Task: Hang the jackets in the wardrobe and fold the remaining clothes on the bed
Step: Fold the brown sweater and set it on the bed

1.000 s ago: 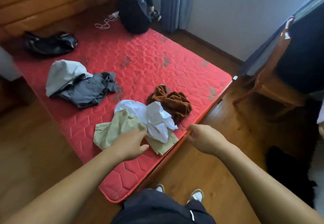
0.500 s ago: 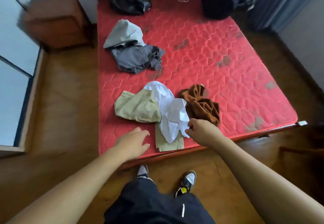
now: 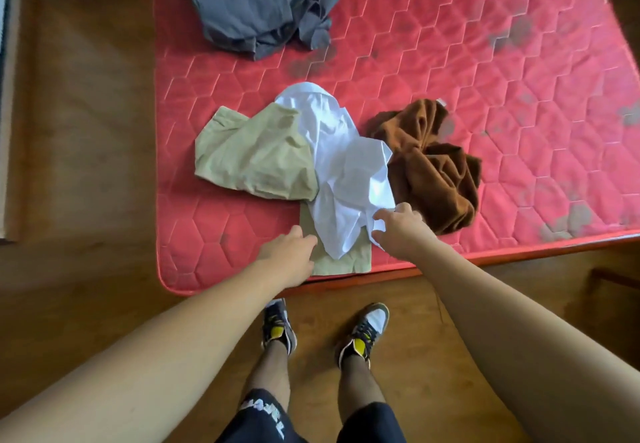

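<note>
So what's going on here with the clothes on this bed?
A person stands at the edge of a red mattress strewn with crumpled clothes. The right hand pinches the near edge of a white shirt, which lies over a khaki garment. The left hand touches the khaki garment's near end; whether it grips is unclear. A brown garment and a grey jacket lie untouched, nothing folded yet.

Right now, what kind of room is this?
Probably a bedroom: a red quilted mattress, with loose clothes such as a white shirt and a brown garment lying on it, and wooden floor beside it.
</note>
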